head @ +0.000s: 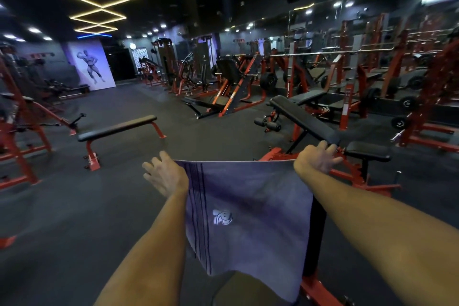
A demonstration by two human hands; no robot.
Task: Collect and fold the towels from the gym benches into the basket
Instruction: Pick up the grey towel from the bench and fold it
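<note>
Both hands hold one towel (248, 206) stretched out in front of me: left hand (165, 176) pinches the top left corner, its other fingers spread loose, and right hand (316, 159) grips the top right corner. The towel is grey-purple, with dark stripes down its left side and a pale logo near the middle, and it hangs flat from a taut top edge, clear of any bench.

Risks, as I judge them. My left grip looks light; if that corner slips, the towel drops to the floor (99, 206) and needs picking up again. The lower hem hangs close to the red frame (320, 288) at my feet and could snag or drag there during the fold. An uneven pull would leave the fold skewed.

No basket is in view, so I cannot tell where the folded towel goes.

Surroundings: dark rubber floor, dim room with ceiling strip lights. A flat bench (116, 129) stands ahead to the left and an incline bench (303, 117) just beyond my right hand; neither carries a towel that I can see.
</note>
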